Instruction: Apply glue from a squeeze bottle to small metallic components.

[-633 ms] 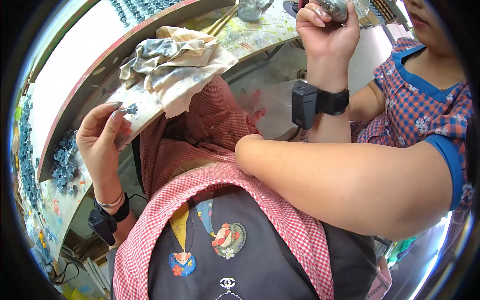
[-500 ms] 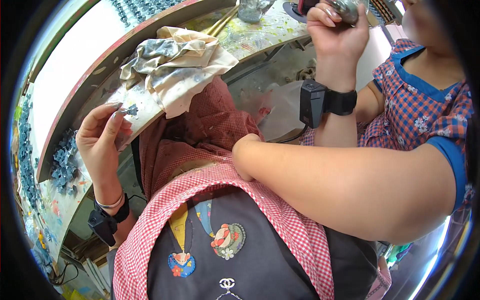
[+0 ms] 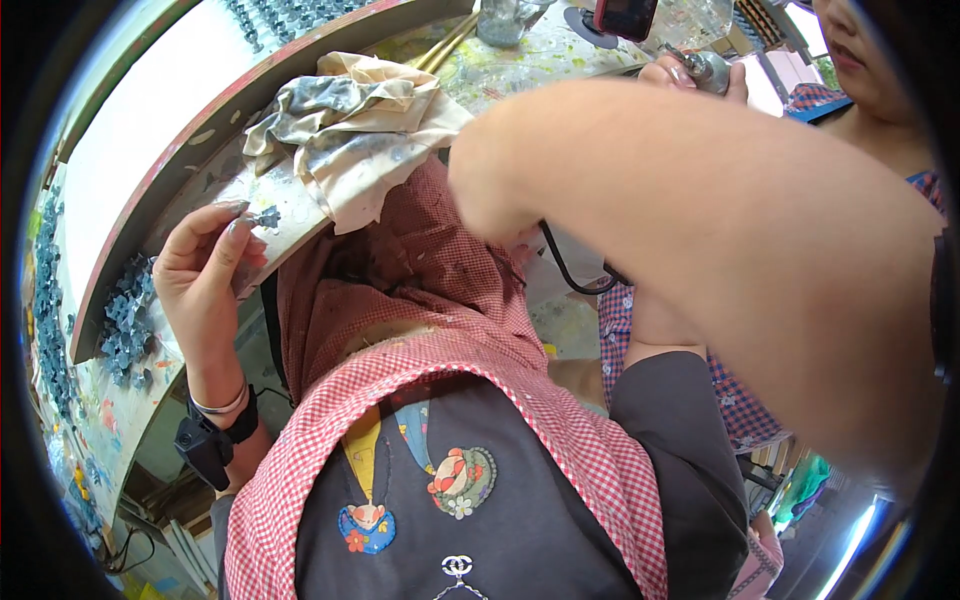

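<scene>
My left hand point(image 3: 205, 255) pinches a small grey-blue figure-like piece point(image 3: 267, 217) between thumb and fingertips, above the table edge. Beyond the co-worker's arm, my right hand point(image 3: 680, 74) is closed round a small metal spray gun point(image 3: 710, 73); its wrist and most of the forearm are hidden. A stained, crumpled cream cloth point(image 3: 365, 130) lies at the table edge to the right of my left hand. Next to my left wrist, a heap of similar grey-blue pieces point(image 3: 128, 320) rests on the table.
A co-worker's bent arm point(image 3: 650, 180) crosses in front of my right forearm. A black hose point(image 3: 580, 285) hangs below it. A glass jar point(image 3: 503, 22), wooden sticks point(image 3: 447, 45) and a phone point(image 3: 628, 16) are at the back. Rows of pieces point(image 3: 50, 290) line the far left.
The co-worker's arm has swung up and across, covering my right wrist. My right hand has lowered with the spray gun. The piece in my left hand has turned slightly.
</scene>
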Action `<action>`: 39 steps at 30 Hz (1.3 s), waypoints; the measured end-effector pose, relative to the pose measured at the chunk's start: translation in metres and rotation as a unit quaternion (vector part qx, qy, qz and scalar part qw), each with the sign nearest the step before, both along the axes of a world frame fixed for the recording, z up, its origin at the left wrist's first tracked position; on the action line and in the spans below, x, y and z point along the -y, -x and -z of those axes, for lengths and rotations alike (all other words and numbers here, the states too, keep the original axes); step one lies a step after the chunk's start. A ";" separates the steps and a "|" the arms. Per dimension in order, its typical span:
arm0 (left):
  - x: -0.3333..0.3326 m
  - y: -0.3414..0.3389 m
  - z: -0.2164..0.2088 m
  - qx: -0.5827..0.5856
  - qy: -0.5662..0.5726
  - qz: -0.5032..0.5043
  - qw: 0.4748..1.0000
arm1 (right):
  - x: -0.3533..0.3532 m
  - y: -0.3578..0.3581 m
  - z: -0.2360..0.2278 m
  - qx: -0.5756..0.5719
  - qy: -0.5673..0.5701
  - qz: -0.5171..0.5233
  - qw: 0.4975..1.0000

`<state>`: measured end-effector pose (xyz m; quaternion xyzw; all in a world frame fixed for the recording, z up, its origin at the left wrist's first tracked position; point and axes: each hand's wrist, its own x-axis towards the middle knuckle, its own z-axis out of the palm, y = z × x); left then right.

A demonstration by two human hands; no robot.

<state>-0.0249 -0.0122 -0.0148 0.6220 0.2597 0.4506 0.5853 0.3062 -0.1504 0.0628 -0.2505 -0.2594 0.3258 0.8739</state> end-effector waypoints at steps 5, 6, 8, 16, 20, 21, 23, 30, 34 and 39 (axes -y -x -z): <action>0.000 0.002 0.003 0.004 -0.007 -0.003 1.000 | -0.009 0.012 0.035 0.047 0.047 0.036 0.997; 0.000 0.002 0.005 -0.004 -0.011 0.001 1.000 | -0.007 0.008 0.037 0.046 0.044 0.047 0.997; -0.001 0.002 0.005 -0.003 -0.014 0.006 1.000 | -0.003 0.000 0.035 0.046 0.037 0.066 0.996; -0.002 0.004 0.007 0.011 -0.013 0.003 1.000 | 0.001 -0.015 0.034 0.061 0.038 0.096 0.993; -0.003 0.006 0.010 0.003 -0.020 0.019 1.000 | 0.013 -0.018 0.032 0.032 0.006 0.120 0.992; -0.003 0.006 0.010 0.007 -0.019 0.021 1.000 | 0.016 -0.016 0.031 0.003 -0.029 0.107 0.994; -0.003 0.007 0.010 0.014 -0.018 0.021 1.000 | 0.017 -0.012 0.027 -0.039 -0.078 0.073 0.993; -0.003 0.008 0.009 0.018 -0.020 0.020 0.999 | 0.008 -0.001 0.015 -0.141 -0.064 0.161 0.975; -0.003 0.009 0.010 0.030 -0.018 0.014 0.999 | 0.007 -0.006 0.021 -0.047 -0.013 0.226 0.973; -0.003 0.011 0.010 0.027 -0.021 0.031 0.999 | 0.006 -0.016 0.025 -0.113 -0.078 0.135 0.981</action>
